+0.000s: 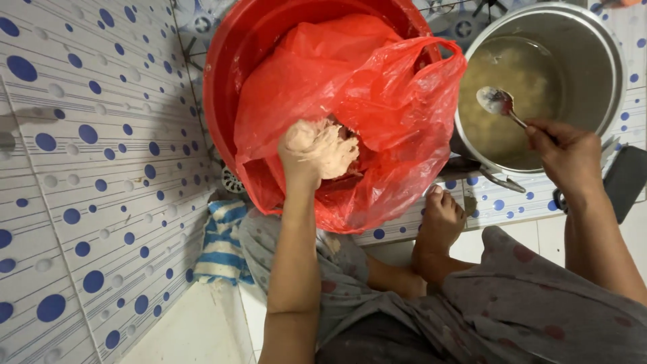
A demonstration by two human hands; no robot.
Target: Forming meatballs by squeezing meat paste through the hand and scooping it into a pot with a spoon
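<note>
Two hands worked side by side over a tiled floor dotted in blue. At the far left, the spotted tile wall (pixel 81 168) rose beside a striped blue-and-white cloth (pixel 221 243) lying on the floor. Next to it, a red basin (pixel 222 81) held a crumpled red plastic bag (pixel 377 94), its mouth open toward the person. The left hand (pixel 306 152) was closed around a lump of pale pink paste (pixel 330 148), fingers smeared with it, held just at the bag's opening; more of the paste seemed to lie inside, though the folds hid how much. The person's bare foot (pixel 441 216) rested on the floor between the two vessels. To the right, a large metal pot (pixel 606 61) held cloudy, yellowish liquid in which pale lumps could be made out. The right hand (pixel 566 152) gripped the handle of a metal spoon (pixel 497 101), its bowl smeared with paste and held above the liquid. By appearance, the work stood at the shaping stage: a portion squeezed in the fist, the spoon ready at the pot. The next move seemed to call for bringing spoon and fist together, with care taken over the hot-looking pot.
</note>
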